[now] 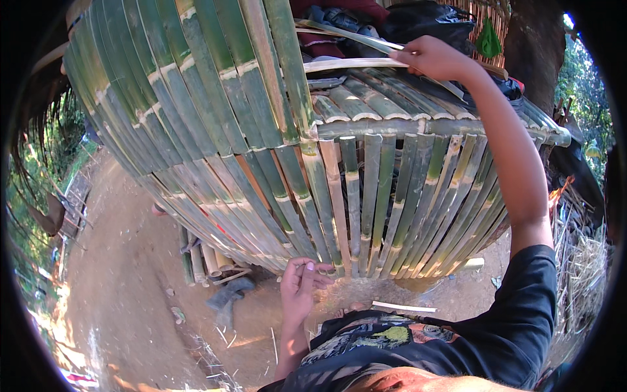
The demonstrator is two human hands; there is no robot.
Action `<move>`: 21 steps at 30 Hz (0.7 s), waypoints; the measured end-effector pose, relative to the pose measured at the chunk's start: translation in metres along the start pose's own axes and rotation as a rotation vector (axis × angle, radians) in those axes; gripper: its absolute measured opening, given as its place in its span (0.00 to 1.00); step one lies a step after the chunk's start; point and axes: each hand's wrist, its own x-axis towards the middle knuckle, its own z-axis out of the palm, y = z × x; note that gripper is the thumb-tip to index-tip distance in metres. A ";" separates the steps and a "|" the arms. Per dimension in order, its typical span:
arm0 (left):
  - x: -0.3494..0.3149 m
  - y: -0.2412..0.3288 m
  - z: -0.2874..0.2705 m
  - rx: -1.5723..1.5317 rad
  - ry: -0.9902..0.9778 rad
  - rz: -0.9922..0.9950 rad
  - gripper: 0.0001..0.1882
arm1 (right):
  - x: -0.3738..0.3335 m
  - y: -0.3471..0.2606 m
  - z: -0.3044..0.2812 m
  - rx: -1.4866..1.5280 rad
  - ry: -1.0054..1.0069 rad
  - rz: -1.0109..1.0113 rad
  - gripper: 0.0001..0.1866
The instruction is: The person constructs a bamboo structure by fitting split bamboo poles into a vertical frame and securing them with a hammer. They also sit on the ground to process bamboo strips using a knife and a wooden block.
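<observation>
My right hand point(439, 59) reaches over the bamboo platform point(392, 108), its fingers closed at a thin, pale bamboo strip point(353, 64). A second, greener strip point(349, 36) passes close by the same fingers. Down at the lower ends of the upright bamboo slats point(356, 209), my left hand point(302, 284) has its thumb and fingers loosely bent and apart. Nothing clear shows in it. Split green bamboo panels point(196, 78) overlap on the left side of the structure.
Dark bags point(428, 26) and cloth lie behind the strips on the platform. A green leaf-like object point(488, 40) hangs at the back. Cut bamboo pieces point(210, 258) and a grey cloth point(228, 297) lie on the dirt ground point(144, 281). Dry straw point(581, 261) is piled at right.
</observation>
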 end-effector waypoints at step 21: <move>0.032 0.013 0.024 -0.022 -0.145 0.039 0.08 | -0.237 -0.037 0.085 0.735 0.697 0.387 0.24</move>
